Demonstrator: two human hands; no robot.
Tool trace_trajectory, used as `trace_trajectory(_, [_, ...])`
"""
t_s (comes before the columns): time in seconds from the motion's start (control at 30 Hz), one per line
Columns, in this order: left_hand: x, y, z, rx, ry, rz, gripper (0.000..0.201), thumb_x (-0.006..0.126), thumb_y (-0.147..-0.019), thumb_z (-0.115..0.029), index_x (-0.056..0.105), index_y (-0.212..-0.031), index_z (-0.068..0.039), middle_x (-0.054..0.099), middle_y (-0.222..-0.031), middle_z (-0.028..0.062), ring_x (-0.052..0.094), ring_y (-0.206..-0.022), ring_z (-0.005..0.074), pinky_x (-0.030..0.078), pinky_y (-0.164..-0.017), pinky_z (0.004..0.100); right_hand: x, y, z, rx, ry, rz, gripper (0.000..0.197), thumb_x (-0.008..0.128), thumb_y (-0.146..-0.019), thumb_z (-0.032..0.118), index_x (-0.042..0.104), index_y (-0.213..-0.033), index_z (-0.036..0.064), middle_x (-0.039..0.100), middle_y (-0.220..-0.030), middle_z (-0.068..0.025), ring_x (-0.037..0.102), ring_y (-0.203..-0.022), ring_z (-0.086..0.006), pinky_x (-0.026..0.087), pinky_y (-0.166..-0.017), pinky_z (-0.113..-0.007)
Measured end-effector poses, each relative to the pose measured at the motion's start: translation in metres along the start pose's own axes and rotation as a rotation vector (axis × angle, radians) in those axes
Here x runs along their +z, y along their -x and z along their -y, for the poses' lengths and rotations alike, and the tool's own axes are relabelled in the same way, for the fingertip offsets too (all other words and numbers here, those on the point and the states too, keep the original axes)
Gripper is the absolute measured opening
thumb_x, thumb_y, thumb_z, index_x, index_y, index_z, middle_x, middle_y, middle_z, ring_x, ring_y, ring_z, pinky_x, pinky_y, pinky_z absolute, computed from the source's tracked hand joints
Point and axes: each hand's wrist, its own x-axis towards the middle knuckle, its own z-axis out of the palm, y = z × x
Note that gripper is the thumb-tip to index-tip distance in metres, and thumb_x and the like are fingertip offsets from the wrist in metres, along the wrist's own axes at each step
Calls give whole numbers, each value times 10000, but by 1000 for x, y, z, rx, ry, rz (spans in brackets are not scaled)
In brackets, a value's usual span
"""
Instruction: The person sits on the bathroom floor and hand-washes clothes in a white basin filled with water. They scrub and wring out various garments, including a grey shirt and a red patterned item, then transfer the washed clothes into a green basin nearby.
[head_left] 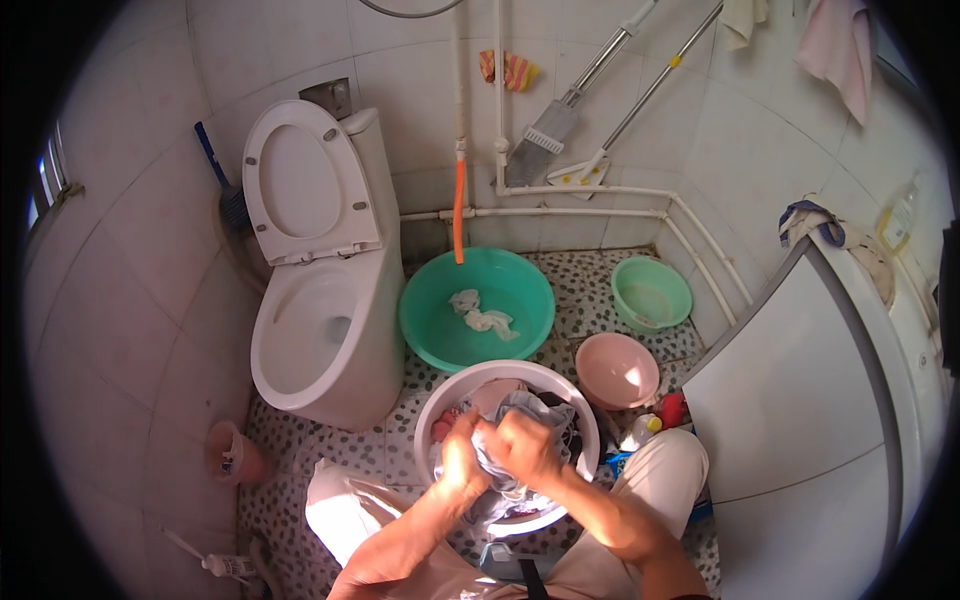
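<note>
Between my knees stands a white basin (590, 430) heaped with laundry. My left hand (462, 458) is closed on a wet-looking light grey garment (545, 408) above the heap. Close beside it, my right hand (524, 447) is also closed on the same garment, with its knuckles up. The two hands almost touch, and the part of the cloth in their grip is mostly hidden. Pink and dark pieces of clothing show around the garment inside the basin.
Beyond the white basin sits a large green basin (425, 345) with water and a white cloth (488, 320). An orange hose (459, 205) hangs over it. The toilet (345, 375) is at left. A pink basin (612, 375), small green basin (652, 295), bottles and a curved cabinet (800, 400) stand right.
</note>
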Motion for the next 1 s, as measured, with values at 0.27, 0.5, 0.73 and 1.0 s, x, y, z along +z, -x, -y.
trace_trajectory(0.27, [17, 8, 3, -94, -36, -139, 271, 546, -944, -298, 538, -742, -117, 522, -655, -1, 520, -609, 159, 452, -592, 309, 1, -5, -10, -41, 133, -18, 234, 709, -797, 85, 506, -681, 69, 513, -611, -75, 560, -502, -240, 451, -426, -349])
trace_trajectory(0.5, [-36, -25, -16, -124, 58, 359, 292, 535, -946, -213, 482, -670, -132, 476, -575, -1, 476, -541, 137, 391, -523, 274, 7, 19, 41, -388, 28, 165, 192, 717, -790, 153, 543, -728, 100, 491, -704, -35, 561, -569, -170, 491, -467, -334])
trace_trajectory(0.73, [24, 14, -14, -85, -169, 78, 312, 566, -968, -345, 585, -1118, -72, 650, -1020, 53, 636, -958, 191, 523, -861, 381, -5, -16, -28, 418, -51, -102, 296, 694, -873, 122, 506, -660, 37, 493, -541, -103, 520, -461, -254, 390, -439, -351])
trace_trajectory(1.0, [10, 16, -32, 86, -851, 553, 434, 839, -765, -172, 630, -1094, 18, 672, -970, 58, 629, -874, 127, 517, -820, 287, -32, -42, -16, 68, -183, 42, 189, 744, -782, 147, 610, -731, 23, 635, -788, -70, 586, -781, -264, 448, -725, -387])
